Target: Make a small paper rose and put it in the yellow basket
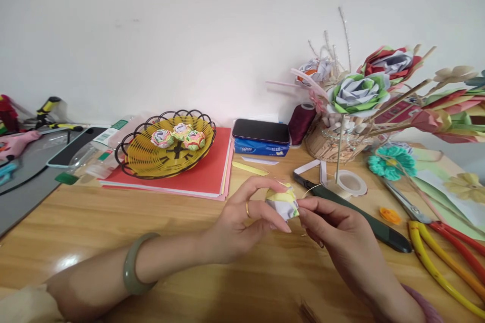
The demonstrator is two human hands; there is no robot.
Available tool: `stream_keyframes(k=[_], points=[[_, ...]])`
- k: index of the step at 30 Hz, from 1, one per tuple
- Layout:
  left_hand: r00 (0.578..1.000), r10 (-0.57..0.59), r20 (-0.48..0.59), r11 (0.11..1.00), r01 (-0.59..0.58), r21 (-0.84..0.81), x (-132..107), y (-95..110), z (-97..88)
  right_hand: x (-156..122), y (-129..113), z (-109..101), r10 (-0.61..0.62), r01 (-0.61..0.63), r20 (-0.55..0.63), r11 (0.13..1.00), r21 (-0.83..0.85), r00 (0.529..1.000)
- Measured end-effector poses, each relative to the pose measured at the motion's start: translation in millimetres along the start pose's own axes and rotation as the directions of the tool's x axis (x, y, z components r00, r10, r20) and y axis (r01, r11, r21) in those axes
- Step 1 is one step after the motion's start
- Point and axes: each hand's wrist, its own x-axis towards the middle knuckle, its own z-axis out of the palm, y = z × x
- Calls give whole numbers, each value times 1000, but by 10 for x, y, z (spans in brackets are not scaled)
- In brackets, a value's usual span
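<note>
Between my two hands, above the wooden table, is a small folded paper flower in yellow, white and a little green. My left hand grips it from the left, fingers curled around its side. With thumb and forefinger pinched together, my right hand touches the flower's right edge. A thin pale strand curves up near those fingertips; whether it is held there I cannot tell. Three similar paper flowers lie in a yellow woven basket at the back left.
Behind my hands lie a dark-handled tool and a roll of tape. A phone rests on a blue tissue pack. Scissors and yellow-handled pliers lie right, near a pot of paper flowers. Red paper sits under the basket.
</note>
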Motion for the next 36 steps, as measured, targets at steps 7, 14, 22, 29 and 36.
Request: stream_keyframes(k=[7,14,22,29,36], points=[[998,-40,-53,997,36,-65,-5,-10,-5,21,26,-42,29,-38,120,996,77,992],[991,-126,-47,975,115,-189,2,-22,15,46,28,-58,79,-111,175,976,186,981],[953,-302,-5,854,268,-446,41,-25,37,57,3,-63,181,-238,219,932,272,959],[890,-456,24,719,384,-579,55,-21,7,62,-47,-74,189,-248,192,899,361,963],[869,-493,42,686,417,-596,61,6,17,62,40,-80,217,-256,161,922,289,963]])
